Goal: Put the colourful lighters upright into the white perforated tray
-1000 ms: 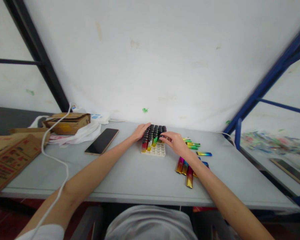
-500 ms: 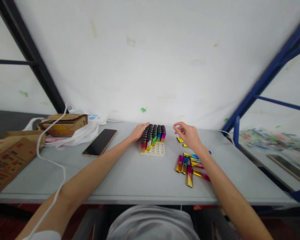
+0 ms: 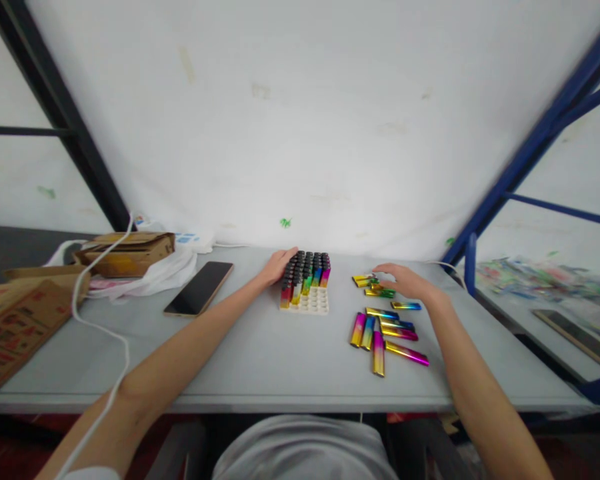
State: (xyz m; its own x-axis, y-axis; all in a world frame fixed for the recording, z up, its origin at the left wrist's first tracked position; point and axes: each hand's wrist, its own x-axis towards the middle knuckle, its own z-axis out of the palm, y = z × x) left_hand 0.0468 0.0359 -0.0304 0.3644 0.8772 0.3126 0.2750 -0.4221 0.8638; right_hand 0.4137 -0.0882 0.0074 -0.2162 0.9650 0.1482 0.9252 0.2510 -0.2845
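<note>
A white tray [image 3: 314, 301] with round holes holds rows of upright lighters [image 3: 305, 270], black on top with shiny coloured bodies; its near right holes are bare. My left hand [image 3: 279, 265] is closed around the tray's far left side, against the lighters, with some fingertips hidden. Over a small group of loose lighters [image 3: 373, 283] right of the tray, my right hand [image 3: 404, 280] has its fingers apart and bent downward. Its fingertips are at these lighters; contact is unclear. Closer to me lies a looser heap of yellow, blue and magenta lighters [image 3: 379, 350].
A dark phone [image 3: 199, 288] lies left of my left forearm. Cardboard boxes [image 3: 130, 253] and a white plastic bag [image 3: 163, 273] sit at the left, with a white cable [image 3: 123, 337] hanging in front. A wall and blue metal frame [image 3: 510, 167] bound the grey table [image 3: 280, 363].
My right hand has moved right and down from beside the tray to the loose lighters, uncovering more of them. My left hand stays at the tray.
</note>
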